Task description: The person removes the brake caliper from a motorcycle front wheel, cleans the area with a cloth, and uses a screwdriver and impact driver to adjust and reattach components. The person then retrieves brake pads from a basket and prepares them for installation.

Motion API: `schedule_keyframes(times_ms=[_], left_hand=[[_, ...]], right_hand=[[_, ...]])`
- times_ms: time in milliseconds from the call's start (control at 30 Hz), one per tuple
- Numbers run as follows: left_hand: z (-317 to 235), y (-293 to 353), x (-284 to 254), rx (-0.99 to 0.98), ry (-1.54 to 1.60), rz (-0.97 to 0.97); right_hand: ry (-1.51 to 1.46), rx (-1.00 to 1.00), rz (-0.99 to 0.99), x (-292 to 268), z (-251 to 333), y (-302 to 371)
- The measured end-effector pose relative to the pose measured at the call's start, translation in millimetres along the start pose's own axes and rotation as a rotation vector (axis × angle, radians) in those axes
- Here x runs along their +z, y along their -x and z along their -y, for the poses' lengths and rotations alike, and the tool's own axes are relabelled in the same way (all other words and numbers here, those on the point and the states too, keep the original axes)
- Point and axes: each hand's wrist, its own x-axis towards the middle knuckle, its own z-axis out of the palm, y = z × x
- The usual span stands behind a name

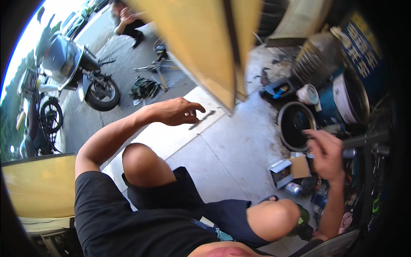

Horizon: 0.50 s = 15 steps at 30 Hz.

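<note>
At frame right, your right hand [326, 155], blurred fingers apart, hovers near a round, black, metal-looking bucket [281, 125], while left of centre your empty left hand [174, 112] curls loosely, nothing gripped yet, what remains unclear.

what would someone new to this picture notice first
Probably the big yellow panel jutting down at top centre, then the grey scooter parked at upper left. After those, the left hand over the pale floor, and the blurred right hand appearing beside an open dark bucket at right.
</note>
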Motion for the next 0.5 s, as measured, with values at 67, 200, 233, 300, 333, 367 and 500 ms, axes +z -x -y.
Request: schedule_keyframes(times_ms=[67, 200, 233, 300, 333, 367, 500], left_hand=[[79, 34, 14, -0.074, 0.025, 0.023], [250, 127, 84, -0.349, -0.068, 0.016], [287, 146, 109, -0.423, -0.098, -0.015], [325, 195, 153, -0.586, 0.066, -0.202], [338, 222, 170, -0.658, 0.171, -0.241], [348, 241, 178, -0.691, 0.320, -0.252], [409, 302, 158, -0.729, 0.331, -0.201]], right_hand=[[-0.122, -0.076, 0.100, 87, 79, -72], [-0.453, 0.082, 0.298, 204, 279, -207], [-0.568, 0.097, 0.291, 228, 324, -233], [-0.773, 0.097, 0.297, 267, 397, -276], [-0.815, 0.108, 0.330, 283, 425, -298], [-0.808, 0.160, 0.352, 296, 454, -318], [-0.764, 0.237, 0.398, 319, 545, -383]])
